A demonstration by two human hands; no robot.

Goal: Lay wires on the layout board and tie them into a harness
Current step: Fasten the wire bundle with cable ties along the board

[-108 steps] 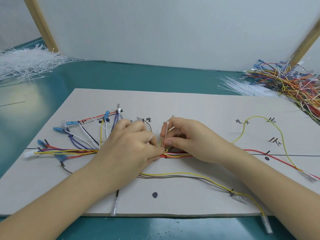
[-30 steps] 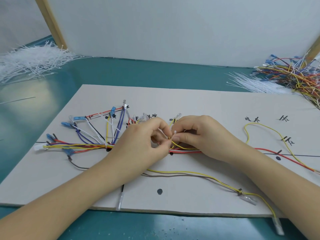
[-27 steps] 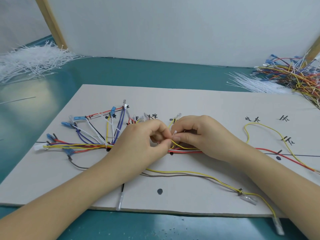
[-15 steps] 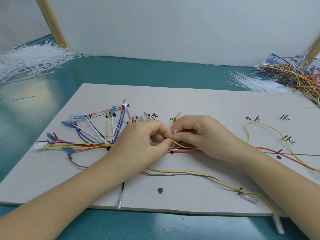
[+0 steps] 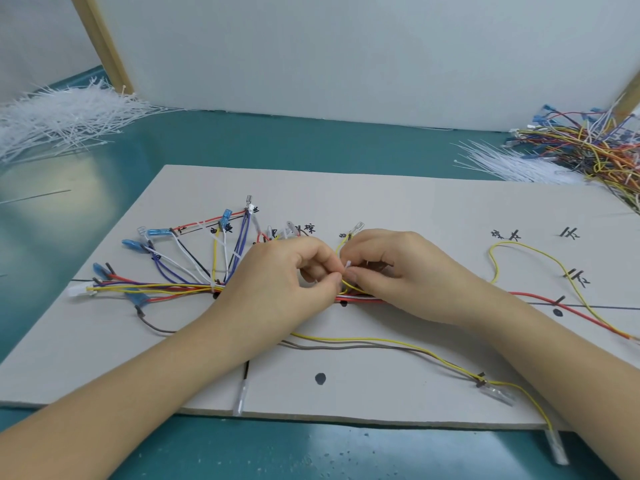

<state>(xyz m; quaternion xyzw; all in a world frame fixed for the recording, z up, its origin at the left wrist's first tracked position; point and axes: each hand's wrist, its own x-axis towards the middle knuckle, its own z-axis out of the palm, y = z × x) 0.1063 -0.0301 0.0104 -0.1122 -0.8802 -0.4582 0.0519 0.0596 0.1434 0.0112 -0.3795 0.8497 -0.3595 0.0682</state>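
My left hand (image 5: 284, 282) and right hand (image 5: 391, 271) meet over the middle of the layout board (image 5: 381, 202), fingers of both pinched on a white cable tie (image 5: 347, 265) around the wire bundle (image 5: 360, 298), which lies along the board's drawn line.

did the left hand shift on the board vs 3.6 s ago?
Cannot tell. The left hand sits by the same black dot on the layout board; the camera itself moved.
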